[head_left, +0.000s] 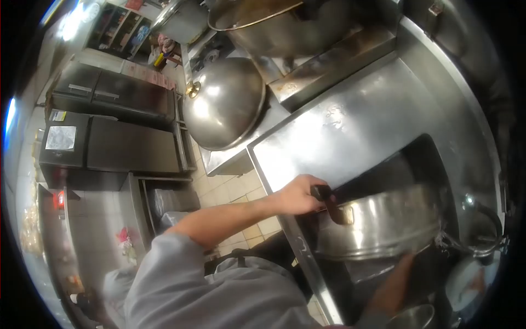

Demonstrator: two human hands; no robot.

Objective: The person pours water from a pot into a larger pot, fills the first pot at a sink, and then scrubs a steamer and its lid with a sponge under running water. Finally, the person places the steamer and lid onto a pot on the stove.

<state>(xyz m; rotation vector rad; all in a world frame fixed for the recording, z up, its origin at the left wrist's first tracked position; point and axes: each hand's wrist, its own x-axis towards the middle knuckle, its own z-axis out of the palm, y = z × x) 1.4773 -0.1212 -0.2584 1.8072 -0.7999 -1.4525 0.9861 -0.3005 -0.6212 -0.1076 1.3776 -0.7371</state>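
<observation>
over sink (419,159), l hand (300,195) closed round pot (383,219) handle (322,192), r hand (404,264) below.

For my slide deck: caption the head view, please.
Left hand grips a steel pot's handle above a sink, a domed lid beyond.
</observation>
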